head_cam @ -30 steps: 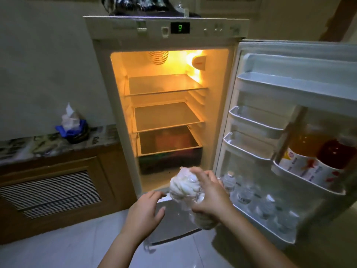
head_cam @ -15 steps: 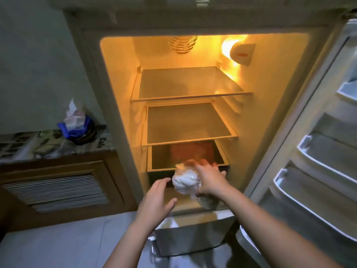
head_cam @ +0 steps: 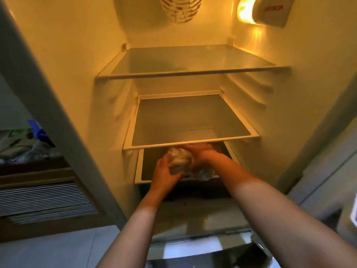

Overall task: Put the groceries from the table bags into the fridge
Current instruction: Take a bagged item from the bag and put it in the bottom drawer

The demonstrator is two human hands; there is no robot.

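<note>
A: Bag (head_cam: 180,161) first. Where is it?

B: It sits low in the fridge (head_cam: 77,74), over the bottom shelf (head_cam: 138,171), just under the middle shelf (head_cam: 190,145). Your right hand (head_cam: 201,152) grips it from above. Your left hand (head_cam: 164,174) cups it from below and touches it.

A: What can go wrong?

B: I think the bag can slip. It looks soft and lumpy. If you let go too soon, it may roll off the front edge and drop.

A: Anything else?

B: Your right knuckles are close to the middle shelf. Lift too high and you may bump it. Push the bag further in before you let go.
</note>
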